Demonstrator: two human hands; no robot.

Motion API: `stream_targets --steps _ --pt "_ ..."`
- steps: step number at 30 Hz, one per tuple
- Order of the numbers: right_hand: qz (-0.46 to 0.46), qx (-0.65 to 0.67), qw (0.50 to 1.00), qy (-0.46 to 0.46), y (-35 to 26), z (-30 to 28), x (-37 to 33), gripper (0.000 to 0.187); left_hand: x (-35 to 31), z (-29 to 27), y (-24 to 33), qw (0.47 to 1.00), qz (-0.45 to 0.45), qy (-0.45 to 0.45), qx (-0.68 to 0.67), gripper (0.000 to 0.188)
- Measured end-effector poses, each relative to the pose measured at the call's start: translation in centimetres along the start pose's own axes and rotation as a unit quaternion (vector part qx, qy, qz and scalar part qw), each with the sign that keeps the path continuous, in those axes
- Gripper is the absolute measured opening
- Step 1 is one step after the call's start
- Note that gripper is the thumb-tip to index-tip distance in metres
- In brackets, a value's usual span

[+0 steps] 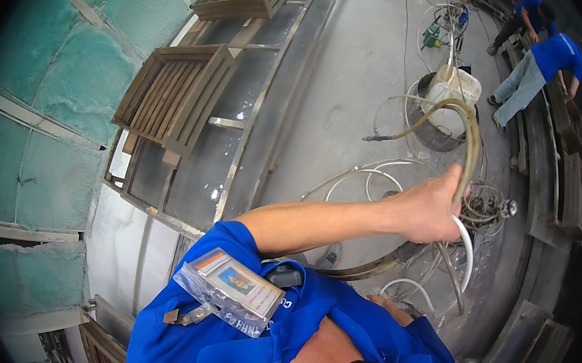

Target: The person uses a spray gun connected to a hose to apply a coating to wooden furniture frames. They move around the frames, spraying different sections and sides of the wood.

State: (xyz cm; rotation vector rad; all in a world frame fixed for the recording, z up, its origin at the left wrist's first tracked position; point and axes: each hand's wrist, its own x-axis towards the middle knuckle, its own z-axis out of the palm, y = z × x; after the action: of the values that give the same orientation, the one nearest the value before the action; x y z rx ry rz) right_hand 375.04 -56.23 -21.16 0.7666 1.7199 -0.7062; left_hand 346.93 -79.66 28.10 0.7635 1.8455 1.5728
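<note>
My left hand reaches out across the view, its fingers wrapped round a bundle of hoses. A yellowish-tan hose rises from the fist and arches over to the left, ending in a dark tip. From below the fist a white hose curves downward, beside a greyish one. A thicker brown hose runs close to my body. On my right side only a patch of skin shows by the blue sleeve; those fingers are hidden.
Slatted wooden frames rest on a long metal-framed rack at the left. A round tub with a white container stands ahead. Coiled hoses lie on the floor at the right. Co-workers in blue bend over wooden pieces farther right.
</note>
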Motion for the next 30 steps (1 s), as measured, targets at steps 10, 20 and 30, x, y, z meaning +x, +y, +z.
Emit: stream_targets --steps 10,20,30 --pt "-0.074 -0.103 0.988 0.084 -24.3 -24.2 9.9 0.051 5.5 -15.8 -6.0 0.987 0.024 0.120 -0.105 0.063" --pt "-0.507 0.340 0.759 0.225 -68.3 -52.0 -17.4 0.049 8.4 -34.6 -12.1 0.969 0.045 0.110 -0.217 0.046" --pt "-0.667 0.241 0.680 0.188 -94.7 -55.2 -18.9 0.049 8.2 -41.3 -15.3 0.930 -0.205 0.284 -0.113 0.039"
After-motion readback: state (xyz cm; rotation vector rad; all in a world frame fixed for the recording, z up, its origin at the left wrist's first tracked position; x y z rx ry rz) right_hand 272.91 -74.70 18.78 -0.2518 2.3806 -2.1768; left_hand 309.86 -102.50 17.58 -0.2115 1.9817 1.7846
